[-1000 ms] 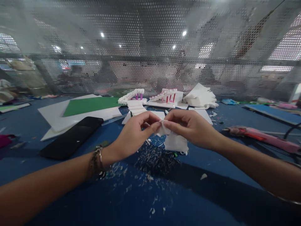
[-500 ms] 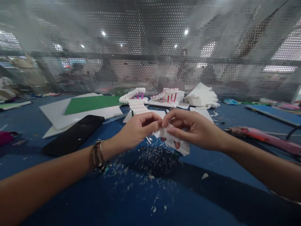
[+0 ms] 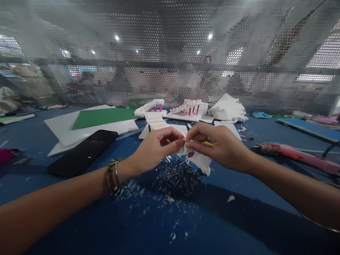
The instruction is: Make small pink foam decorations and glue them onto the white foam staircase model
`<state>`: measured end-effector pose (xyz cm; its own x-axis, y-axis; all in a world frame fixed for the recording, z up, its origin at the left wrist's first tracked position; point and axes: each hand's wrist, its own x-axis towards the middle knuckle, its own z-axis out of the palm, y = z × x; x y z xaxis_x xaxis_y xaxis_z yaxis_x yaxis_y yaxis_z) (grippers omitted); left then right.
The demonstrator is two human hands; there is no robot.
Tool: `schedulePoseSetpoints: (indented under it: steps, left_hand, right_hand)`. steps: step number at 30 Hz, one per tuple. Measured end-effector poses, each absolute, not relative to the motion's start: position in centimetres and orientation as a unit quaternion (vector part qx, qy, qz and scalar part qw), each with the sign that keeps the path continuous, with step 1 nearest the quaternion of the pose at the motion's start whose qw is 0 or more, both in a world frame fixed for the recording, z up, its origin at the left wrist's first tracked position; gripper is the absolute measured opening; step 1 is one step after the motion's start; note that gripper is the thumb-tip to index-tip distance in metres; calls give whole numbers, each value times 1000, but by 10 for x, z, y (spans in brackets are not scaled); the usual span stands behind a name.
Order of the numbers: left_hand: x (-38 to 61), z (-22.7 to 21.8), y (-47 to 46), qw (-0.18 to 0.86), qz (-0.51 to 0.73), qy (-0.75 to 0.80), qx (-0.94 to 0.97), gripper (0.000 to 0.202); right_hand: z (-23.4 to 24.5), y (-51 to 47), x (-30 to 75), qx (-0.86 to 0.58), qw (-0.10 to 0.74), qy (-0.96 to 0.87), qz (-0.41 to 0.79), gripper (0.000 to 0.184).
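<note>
My left hand (image 3: 155, 148) and my right hand (image 3: 216, 145) meet above the blue table (image 3: 79, 212), both pinching a small white foam piece (image 3: 199, 161). The fingertips of both hands are closed on its upper edge, and the piece hangs down under my right hand. A pile of fine white scraps (image 3: 176, 179) lies on the table right below the hands. My left wrist wears dark bracelets.
A black phone (image 3: 82, 152) lies left of the hands. Behind it are white sheets and a green sheet (image 3: 103, 118). Two small white stair models (image 3: 170, 109) and a stack of white pieces (image 3: 227, 108) stand farther back. A pink glue gun (image 3: 297, 154) lies right. Perforated mesh screens the back.
The white piece has been turned between my fingers and now hangs slanting to the right. Both hands stayed almost in place, my right hand shifting slightly lower.
</note>
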<state>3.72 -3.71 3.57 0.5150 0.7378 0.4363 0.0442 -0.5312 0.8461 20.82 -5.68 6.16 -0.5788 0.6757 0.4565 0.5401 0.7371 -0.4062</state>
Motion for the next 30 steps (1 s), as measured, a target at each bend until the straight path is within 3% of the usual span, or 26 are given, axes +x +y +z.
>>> schedulePoseSetpoints:
  steps: [5,18,30]
  left_hand:
    - [37,31,-35,392,449,235,768,9]
    - [39,29,-39,362,450,250,777,11]
    - [37,29,-33,395,470,196,764,8]
  right_hand:
    - [59,-56,208,-333,345,-876,50,6]
    - [53,-55,204,-361,387,-848,20,10]
    - [62,-55,206,-329,392,-839,187,8]
